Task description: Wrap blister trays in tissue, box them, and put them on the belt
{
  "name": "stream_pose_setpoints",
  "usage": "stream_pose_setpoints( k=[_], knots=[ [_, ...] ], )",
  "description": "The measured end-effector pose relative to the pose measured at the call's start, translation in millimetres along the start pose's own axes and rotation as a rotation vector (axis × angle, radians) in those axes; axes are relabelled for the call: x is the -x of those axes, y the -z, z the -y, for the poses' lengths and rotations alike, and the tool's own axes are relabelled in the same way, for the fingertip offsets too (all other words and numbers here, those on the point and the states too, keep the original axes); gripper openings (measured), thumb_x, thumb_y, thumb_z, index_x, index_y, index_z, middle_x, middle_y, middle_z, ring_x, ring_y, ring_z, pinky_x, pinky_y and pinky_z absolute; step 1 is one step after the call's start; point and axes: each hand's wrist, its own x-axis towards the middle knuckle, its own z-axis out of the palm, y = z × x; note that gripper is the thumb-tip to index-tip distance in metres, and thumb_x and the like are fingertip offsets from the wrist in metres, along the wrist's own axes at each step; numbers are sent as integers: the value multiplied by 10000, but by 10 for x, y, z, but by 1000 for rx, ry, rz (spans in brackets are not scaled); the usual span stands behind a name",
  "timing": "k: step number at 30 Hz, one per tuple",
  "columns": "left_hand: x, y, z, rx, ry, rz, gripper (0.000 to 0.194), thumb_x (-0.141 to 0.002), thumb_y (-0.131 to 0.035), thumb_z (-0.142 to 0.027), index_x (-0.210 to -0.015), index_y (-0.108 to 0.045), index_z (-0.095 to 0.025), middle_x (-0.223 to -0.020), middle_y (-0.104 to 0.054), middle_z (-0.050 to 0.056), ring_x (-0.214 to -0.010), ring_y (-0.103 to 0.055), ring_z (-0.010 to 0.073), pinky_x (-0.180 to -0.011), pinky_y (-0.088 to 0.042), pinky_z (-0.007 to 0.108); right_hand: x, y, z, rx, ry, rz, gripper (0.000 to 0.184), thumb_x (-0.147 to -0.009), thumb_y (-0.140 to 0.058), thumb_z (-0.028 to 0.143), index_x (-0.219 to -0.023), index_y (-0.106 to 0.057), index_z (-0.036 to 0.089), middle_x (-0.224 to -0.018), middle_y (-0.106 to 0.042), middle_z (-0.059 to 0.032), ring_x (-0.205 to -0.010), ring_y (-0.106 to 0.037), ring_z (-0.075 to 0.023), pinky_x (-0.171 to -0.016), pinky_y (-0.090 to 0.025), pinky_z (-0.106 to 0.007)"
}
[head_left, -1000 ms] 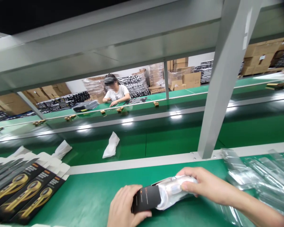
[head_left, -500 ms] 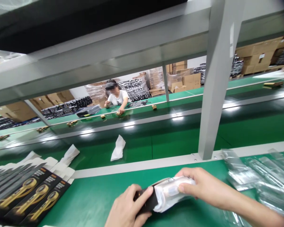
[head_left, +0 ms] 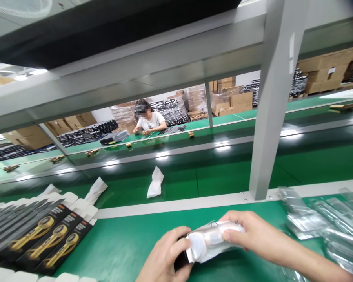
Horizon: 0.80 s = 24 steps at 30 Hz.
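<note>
Clear plastic pouch (head_left: 210,241) with a pale white item inside, one unit, held low over the near edge of the green bench (head_left: 129,239), just above its surface. Right hand (head_left: 247,233): fingers curled over the pouch's far end, thumb pressed on its near face, so the pouch is pinned lengthwise and kept level. Left hand (head_left: 167,256): fingers closed around a small black box (head_left: 181,258) at the pouch's left end; only a sliver of the box shows under the thumb, and the pouch end meets it there, the two lined up end to end, which fits one being fed into the other. Flat black printed cartons (head_left: 44,239), several, gold picture on each, white flaps open, fanned in an overlapping row at the near left corner of the bench, each top one exposed for easy taking. Clear plastic trays (head_left: 317,217), a loose heap, at the right edge of the bench, close to the right hand. Grey upright post (head_left: 270,117), standing on the white rail at the bench's far edge. White pouches (head_left: 155,184), two, lying well apart on the darker green belt beyond the rail. A person (head_left: 148,119) in a white top, seated at a farther bench, hands on own work.
</note>
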Motion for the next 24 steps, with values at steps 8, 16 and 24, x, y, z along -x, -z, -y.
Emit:
stream_pose_setpoints(
  k=[8, 16, 24],
  knots=[
    [2, -139, -2, -120, -81, 7, 549, -669, -493, -51, -1171, -391, -249, -1151, -566, 89, -951, -597, 203, -750, -549, 338, -59, -148, 115, 101, 60, -25, 144, -765, -557, 195, -857, -656, 246, -835, -669, 57, -774, -590, -143, -648, -387, -199],
    [69, -225, 41, -114, 28, 27, 705, -700, -527, -131, -1349, -256, -182, -1103, -627, 80, -959, -608, 197, -829, -534, 327, -151, -432, 57, 52, 74, -26, 145, -736, -553, 183, -830, -661, 204, -800, -669, 19, -714, -596, -144, -606, -379, -201],
    [-62, -154, 83, -60, 20, 16, 459, -780, -596, -253, -1203, -418, -236, -1035, -660, 39, -888, -643, 173, -769, -553, 265, -240, -445, -57, -55, -11, 21, 198, -788, -548, 275, -943, -642, 198, -777, -643, 13, -483, -525, -92, -404, -364, -171]
  ],
)
